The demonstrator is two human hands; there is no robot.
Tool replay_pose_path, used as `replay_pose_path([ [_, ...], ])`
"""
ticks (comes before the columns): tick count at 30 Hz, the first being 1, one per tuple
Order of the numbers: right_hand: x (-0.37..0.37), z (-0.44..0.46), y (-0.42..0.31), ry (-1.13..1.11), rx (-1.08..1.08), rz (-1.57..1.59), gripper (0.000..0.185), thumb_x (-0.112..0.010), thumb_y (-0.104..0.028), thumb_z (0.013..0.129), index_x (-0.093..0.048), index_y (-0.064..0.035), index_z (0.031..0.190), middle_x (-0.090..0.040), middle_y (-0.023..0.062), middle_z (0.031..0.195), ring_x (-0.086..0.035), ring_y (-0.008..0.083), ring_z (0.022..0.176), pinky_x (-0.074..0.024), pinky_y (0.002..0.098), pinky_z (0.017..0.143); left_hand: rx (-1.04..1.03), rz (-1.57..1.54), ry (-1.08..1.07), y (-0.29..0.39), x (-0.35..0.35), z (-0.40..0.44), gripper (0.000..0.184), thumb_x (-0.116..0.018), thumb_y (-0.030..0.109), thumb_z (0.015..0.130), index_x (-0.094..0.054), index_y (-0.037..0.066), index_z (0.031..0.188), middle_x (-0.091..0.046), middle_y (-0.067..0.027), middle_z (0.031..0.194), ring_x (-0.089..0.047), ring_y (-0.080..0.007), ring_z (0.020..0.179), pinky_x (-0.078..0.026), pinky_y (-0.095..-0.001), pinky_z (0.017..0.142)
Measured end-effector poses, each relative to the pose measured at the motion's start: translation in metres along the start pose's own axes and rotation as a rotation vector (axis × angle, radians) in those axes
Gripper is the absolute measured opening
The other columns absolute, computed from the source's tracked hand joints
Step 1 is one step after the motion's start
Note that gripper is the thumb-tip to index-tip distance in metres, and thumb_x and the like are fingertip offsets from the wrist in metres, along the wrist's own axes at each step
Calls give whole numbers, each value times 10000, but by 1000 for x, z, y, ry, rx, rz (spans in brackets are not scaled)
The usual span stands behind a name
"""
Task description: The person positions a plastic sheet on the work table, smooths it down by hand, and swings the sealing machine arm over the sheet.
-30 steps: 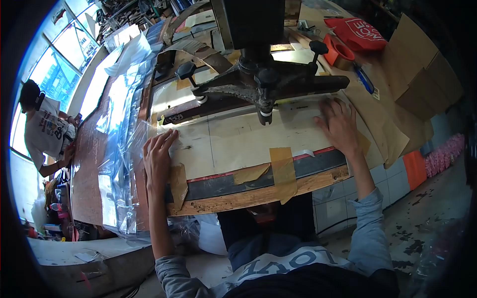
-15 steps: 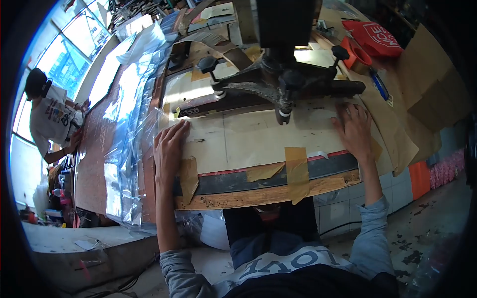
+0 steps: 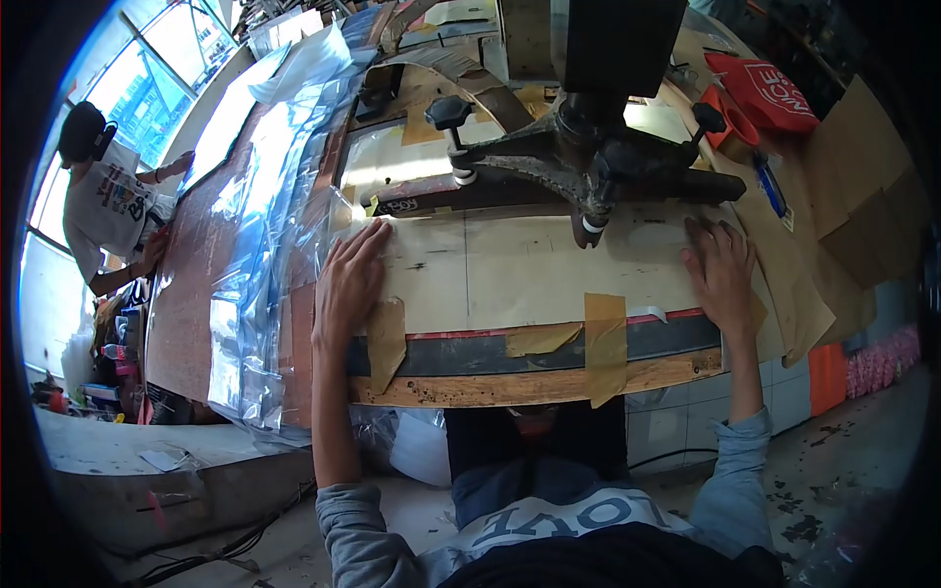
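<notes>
Head view: flat cream panel [image 3: 529,269] lies on the bench at centre, between the hands. Thin red strip [image 3: 456,334] along its near side, then dark grey band [image 3: 461,353], then brown wooden edge [image 3: 490,390]. Tan tape strip [image 3: 606,343] crosses band and edge; more tan tape at left [image 3: 387,345].

Left hand [image 3: 351,279]: on the panel's left end, fingers nearly together, pointing away. Right hand [image 3: 722,274]: palm down at the right end, fingers slightly spread, thumb out. Neither is pinching anything I can see.

Black metal multi-arm frame with knobs [image 3: 549,152] sits over the panel's far side; can't tell if its near foot touches.

Right: orange tape roll [image 3: 732,132], blue cutter [image 3: 770,186], red bag with white lettering [image 3: 765,93], brown cardboard box [image 3: 863,176].

Left: clear plastic sheeting [image 3: 270,216] on red-brown board [image 3: 186,314]; co-worker in a white shirt [image 3: 106,201] at its far edge, hands well apart from these.
</notes>
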State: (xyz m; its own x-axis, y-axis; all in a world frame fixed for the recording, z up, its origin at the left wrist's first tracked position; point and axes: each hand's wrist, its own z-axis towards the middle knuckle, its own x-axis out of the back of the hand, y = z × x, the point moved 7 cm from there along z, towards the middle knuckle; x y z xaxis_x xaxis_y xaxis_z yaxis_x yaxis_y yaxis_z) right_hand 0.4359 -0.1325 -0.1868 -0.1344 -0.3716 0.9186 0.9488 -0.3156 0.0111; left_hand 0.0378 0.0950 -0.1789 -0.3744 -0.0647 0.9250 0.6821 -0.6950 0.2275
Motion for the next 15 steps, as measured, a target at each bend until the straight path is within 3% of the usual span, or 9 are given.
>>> replay_pose_path([
  [7,-1,1,0,-26,-10,-14,473,-488,-416,961,-530,-137,1340,-501,77,1341,-401,314,1290,-234,597,1077,12,8,23,-8,-3,0,398,-501,99,935,-577,162,1320,-542,-52,1385,-509,-248,1274,-321,-492,1122],
  [15,2,2,-1,-16,-3,20,457,-509,-396,951,-540,-138,1328,-510,68,1326,-406,318,1282,-242,598,1069,12,69,88,-10,-2,0,348,-517,89,930,-624,150,1256,-590,-49,1328,-546,-235,1239,-333,-488,1113],
])
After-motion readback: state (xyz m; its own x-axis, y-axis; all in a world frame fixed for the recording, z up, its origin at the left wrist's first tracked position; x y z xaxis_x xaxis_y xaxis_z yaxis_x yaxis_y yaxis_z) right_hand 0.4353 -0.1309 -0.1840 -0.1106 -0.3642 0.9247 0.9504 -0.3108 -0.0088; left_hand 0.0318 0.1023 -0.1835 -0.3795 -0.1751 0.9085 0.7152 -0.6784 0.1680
